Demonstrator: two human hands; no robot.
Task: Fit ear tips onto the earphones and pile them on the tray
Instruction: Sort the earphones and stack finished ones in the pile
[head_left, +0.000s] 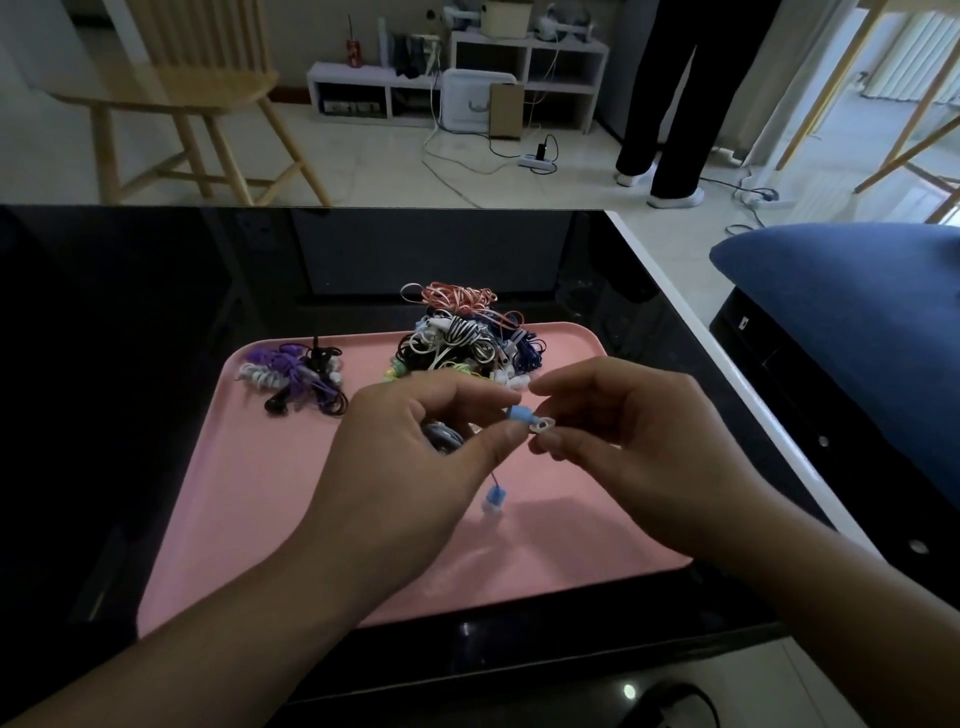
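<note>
The fingers (511, 434) of the left hand (415, 457) pinch a blue earbud (519, 414) between thumb and forefinger, its nozzle pointing toward the right hand (639, 447). The right hand's fingers (545, 447) pinch a pale translucent ear tip (543, 427), which touches the end of that earbud. Both hands hover above the pink tray (249, 499), over its middle. A coiled bundle of cable (441, 436) sits tucked inside the left palm, only partly visible. From the left hand a thin blue cord hangs down to a second blue earbud (492, 500), which dangles just above the tray and already carries a pale tip.

On the tray's far edge, beyond the hands, lies a large tangled heap of earphones (462, 338) in red, white, black and blue. In the tray's far left corner lies a smaller pile (296, 379) of purple, white and black earphones. The tray rests on a glossy black table (130, 312). Beyond the table stand a wooden chair (197, 98) and a person's dark-trousered legs (675, 104).
</note>
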